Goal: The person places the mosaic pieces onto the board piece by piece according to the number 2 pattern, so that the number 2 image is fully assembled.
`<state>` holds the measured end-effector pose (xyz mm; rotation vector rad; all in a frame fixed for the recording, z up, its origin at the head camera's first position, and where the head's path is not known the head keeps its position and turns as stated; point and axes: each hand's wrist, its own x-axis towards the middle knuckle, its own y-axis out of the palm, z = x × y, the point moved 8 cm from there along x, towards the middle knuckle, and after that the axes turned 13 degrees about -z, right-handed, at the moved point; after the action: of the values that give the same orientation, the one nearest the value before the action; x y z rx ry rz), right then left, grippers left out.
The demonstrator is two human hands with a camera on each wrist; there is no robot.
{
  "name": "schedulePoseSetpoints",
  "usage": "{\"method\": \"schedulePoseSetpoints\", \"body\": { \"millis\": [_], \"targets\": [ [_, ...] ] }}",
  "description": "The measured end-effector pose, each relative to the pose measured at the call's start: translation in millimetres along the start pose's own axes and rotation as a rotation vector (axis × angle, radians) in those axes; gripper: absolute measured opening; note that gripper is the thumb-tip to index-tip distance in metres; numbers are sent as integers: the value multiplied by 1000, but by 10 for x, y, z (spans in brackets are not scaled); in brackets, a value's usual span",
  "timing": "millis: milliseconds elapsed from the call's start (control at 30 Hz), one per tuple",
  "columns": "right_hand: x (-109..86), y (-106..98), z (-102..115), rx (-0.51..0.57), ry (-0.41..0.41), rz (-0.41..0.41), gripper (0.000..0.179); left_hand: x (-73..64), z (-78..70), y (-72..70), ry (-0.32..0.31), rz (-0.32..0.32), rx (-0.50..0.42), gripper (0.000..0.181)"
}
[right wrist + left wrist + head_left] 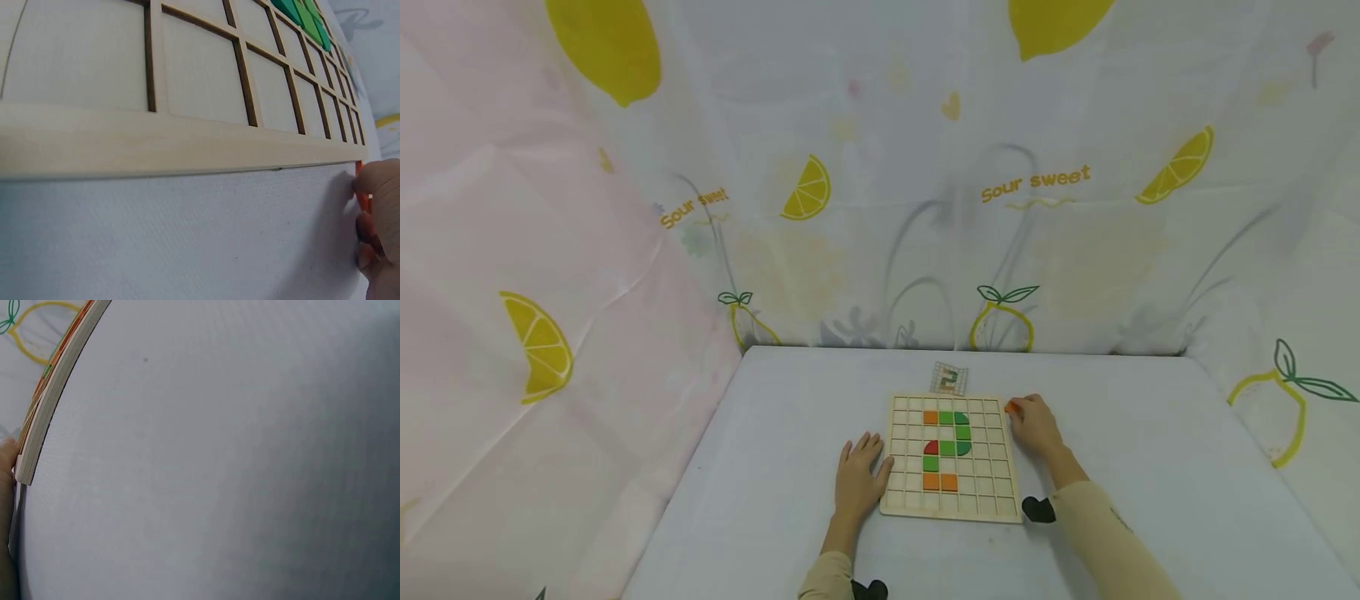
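A square wooden grid board [992,512] lies on the white table, with several orange, green and red tiles set in its cells. They include square green tiles, a red rounded tile [931,448] and two orange tiles at the bottom. My left hand [858,482] rests with spread fingers at the board's left side, the thumb against its edge. Off the board's upper right corner, my right hand [1037,429] pinches an orange tile [1011,407]. The right wrist view shows this orange tile [360,190] mostly hidden by fingers.
A small card [950,378] printed with a gridded figure lies behind the board. White table surface [775,467] surrounds it. Lemon-printed cloth [887,250] hangs at the back and sides.
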<state>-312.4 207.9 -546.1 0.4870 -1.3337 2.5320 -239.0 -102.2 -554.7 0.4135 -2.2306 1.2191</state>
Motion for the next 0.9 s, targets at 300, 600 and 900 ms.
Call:
{"method": "schedulePoseSetpoints", "body": {
  "millis": [300, 600, 900],
  "targets": [
    [-62, -73, -52, 75, 177, 6, 36, -3, 1, -1, 9, -5, 5, 35],
    [-204, -142, -60, 171, 200, -32, 33, -4, 27, 8, 12, -14, 2, 35],
    [-496, -180, 313, 230, 103, -12, 27, -9, 46, 35, -10, 3, -2, 36]
  ]
}}
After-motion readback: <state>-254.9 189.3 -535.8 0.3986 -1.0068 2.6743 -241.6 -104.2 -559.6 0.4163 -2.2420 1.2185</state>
